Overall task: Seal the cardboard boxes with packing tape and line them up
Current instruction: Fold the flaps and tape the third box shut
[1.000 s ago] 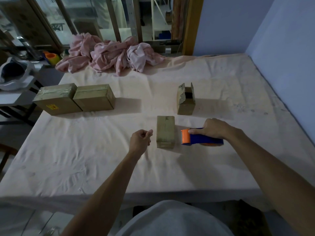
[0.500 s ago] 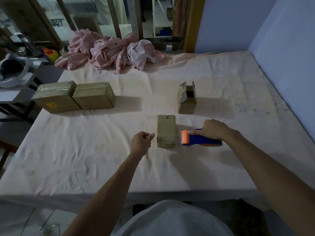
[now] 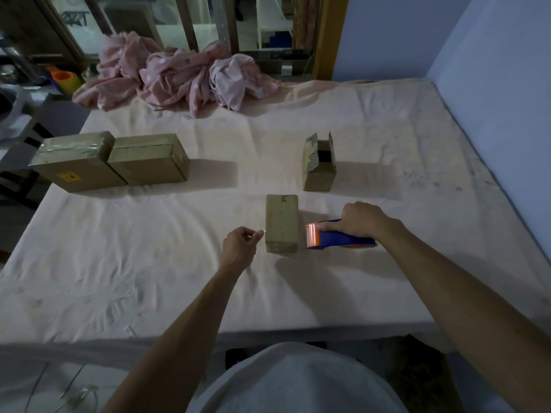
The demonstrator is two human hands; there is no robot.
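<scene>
Head view: reaches forward with both bare forearms over the pale, creased cloth of the worktop [image 3: 149,263]. Wraps the right hand [image 3: 362,222], knuckles up, in a firm grip on the blue, orange-nosed tape dispenser [image 3: 340,239], just right of the small closed cardboard box [image 3: 281,223]. Curls the left hand [image 3: 240,247] into a closed grip, nothing visible inside, beside that box's near left corner. Behind, open-flapped box [image 3: 319,171]; far left, glossy-taped box [image 3: 149,160] touching yellow-labelled box [image 3: 74,165], print unreadable.
</scene>
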